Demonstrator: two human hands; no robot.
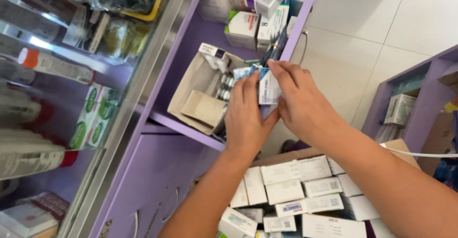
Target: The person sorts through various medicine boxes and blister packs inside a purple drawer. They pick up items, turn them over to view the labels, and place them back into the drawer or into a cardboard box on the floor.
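Both hands are pinching a small white-and-blue medicine carton (268, 87) at the purple shelf (188, 126) edge — left hand (245, 119) closed underneath, right hand (300, 104) gripping its top. Better to be keeping it square, clear of the open brown cardboard box (200, 92).

The left hand (245, 119) and right hand (300, 107) cover most of the small white and blue box (268, 89) they grip, so its lower part and front are hidden. The blister strips (224, 86) in the open brown carton (200, 95) are too small and blurred to count. Behind the glass door (71, 99), reflections smear the tubes (52, 66) and green and white boxes (95, 116). Both forearms run out at the bottom edge, hiding part of the white boxes (296, 190) below. The right purple shelf (424, 99) is cut off by the picture's edge.
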